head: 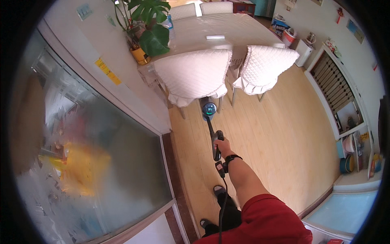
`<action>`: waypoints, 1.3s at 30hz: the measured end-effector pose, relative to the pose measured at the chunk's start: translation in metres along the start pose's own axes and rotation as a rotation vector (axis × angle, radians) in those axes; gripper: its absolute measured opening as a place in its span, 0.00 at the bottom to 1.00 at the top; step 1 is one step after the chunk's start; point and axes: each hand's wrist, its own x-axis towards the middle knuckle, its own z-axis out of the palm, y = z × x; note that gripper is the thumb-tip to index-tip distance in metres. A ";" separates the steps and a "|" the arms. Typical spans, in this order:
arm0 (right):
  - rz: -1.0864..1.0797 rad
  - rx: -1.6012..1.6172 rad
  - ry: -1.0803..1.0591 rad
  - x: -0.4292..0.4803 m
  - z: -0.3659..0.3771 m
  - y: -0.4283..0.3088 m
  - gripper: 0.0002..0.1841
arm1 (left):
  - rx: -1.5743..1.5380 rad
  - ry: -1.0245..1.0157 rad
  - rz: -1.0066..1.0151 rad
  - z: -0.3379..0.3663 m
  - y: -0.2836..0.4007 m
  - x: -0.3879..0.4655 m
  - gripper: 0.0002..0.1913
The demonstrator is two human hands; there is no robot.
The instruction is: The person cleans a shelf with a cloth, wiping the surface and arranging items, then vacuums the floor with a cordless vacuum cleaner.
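My right hand (224, 145) is closed around the black handle of a cordless stick vacuum cleaner (209, 109). A round lit display glows on the top of its body. Its front end runs beneath a chair with a white quilted cover (195, 73), so the floor head is hidden. The ruffled hem of that cover hangs just above the machine. On my right wrist sits a black strap (233, 157) with a small device (220, 168) and a cable trailing down. My left hand is out of view.
A second covered chair (262, 68) stands to the right at the dining table (195, 33). A potted monstera (140, 55) is at the table's left corner. Frosted glass panels (131, 155) line the left. Low shelving (355, 152) stands along the right wall, over the wooden floor (283, 140).
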 end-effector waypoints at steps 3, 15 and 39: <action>-0.005 -0.063 0.006 -0.021 0.002 0.011 0.04 | 0.043 -0.011 0.025 -0.004 0.014 -0.006 0.24; 0.262 0.033 -0.155 -0.254 -0.054 0.040 0.06 | -0.255 -0.101 0.181 -0.040 -0.073 0.081 0.15; -0.008 0.719 -0.064 -0.413 0.052 -0.037 0.09 | -0.452 0.164 0.308 -0.059 -0.208 -0.005 0.14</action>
